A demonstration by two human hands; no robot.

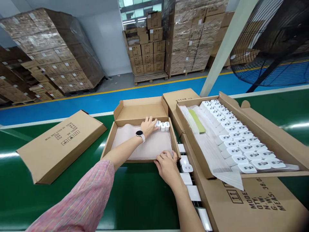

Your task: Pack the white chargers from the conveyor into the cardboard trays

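Note:
An open shallow cardboard box point(138, 108) lies in the middle, lined with a white foam sheet point(147, 146). White plug chargers point(163, 126) stand together in its far right corner. My left hand point(148, 126), with a watch on the wrist, reaches into the box; its fingers close around a charger at the end of that group, mostly hidden by the hand. At the near right corner, my right hand point(166, 166) curls its fingers over the box's front wall. Several loose white chargers point(187, 168) lie in a line just right of this hand.
A bigger box point(196, 151) on the right holds rows of white chargers point(241, 141) and a green flat object point(196, 120). It rests on printed cartons point(263, 199). A closed carton point(60, 141) lies left on the green belt point(142, 196). A fan point(272, 45) stands behind.

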